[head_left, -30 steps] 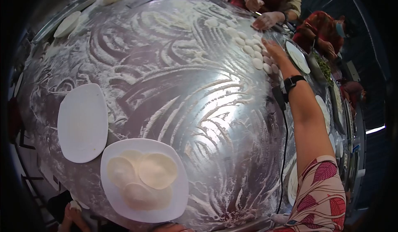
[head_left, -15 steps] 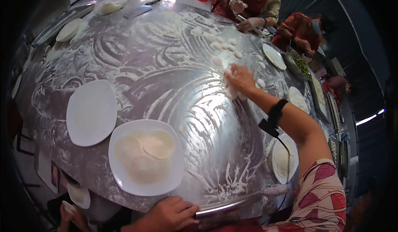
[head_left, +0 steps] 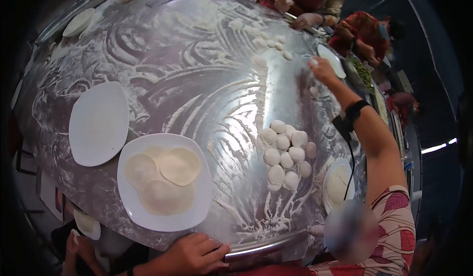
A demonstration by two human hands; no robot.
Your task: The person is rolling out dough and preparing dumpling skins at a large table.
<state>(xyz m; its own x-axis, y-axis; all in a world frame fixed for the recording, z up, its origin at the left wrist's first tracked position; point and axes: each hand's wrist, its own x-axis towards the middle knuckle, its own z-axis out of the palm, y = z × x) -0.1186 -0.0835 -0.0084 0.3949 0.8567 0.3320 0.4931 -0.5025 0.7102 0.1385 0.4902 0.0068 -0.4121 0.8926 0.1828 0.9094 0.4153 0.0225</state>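
Observation:
My right hand (head_left: 322,70) reaches far across the floured metal table, its fingers curled on a small white dough ball (head_left: 314,63) near the far plate. Part of that ball is hidden by the fingers. Another dough ball (head_left: 314,93) lies just below the wrist. A cluster of several floured dough balls (head_left: 284,154) sits nearer me, right of centre. At the near table edge, my left hand (head_left: 194,254) is closed round one end of a shiny rolling pin (head_left: 266,246); the grip itself is partly hidden. A floury handle shows at the pin's other end.
A white plate (head_left: 125,202) holds thin round wrappers; a bare white plate (head_left: 98,128) lies beyond it. More dough pieces (head_left: 261,43) lie farther off. Plates (head_left: 329,59) and a bowl of chopped greens (head_left: 362,74) line the right. Co-workers' hands (head_left: 306,20) work at the far side.
My right hand has moved away and to the right, from the middle of the table to the far plate. The dough-ball cluster now shows nearer me. My left hand stays at the edge.

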